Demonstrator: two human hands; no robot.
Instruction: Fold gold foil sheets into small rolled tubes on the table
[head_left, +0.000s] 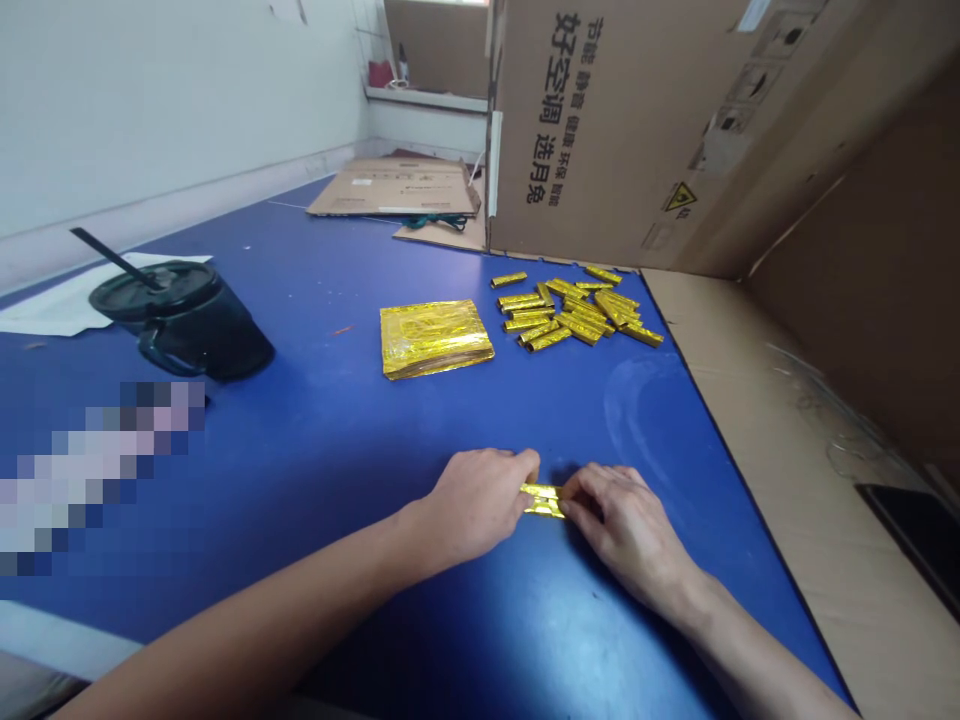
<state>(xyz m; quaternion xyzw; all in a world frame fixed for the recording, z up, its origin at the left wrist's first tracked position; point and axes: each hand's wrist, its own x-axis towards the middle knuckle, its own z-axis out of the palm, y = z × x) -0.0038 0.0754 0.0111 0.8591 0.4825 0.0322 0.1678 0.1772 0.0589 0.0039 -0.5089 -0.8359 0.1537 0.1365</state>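
A small folded strip of shiny gold foil [544,500] lies low over the blue table [337,430], between my two hands. My left hand [484,502] pinches its left end, with the fingers closed. At its right end, the thumb and fingers of my right hand [626,520] are closed on it. Beyond my hands sits a flat stack of gold foil sheets [435,338]. To the right of that stack, several narrow folded gold foil pieces [585,315] form a loose pile.
A dark lidded mug [202,325] with a straw stands at the left on a white sheet [60,295]. Flat cardboard [397,188] lies at the back. A big printed cardboard box [600,130] rises behind the pile. Cardboard [765,420] borders the right edge.
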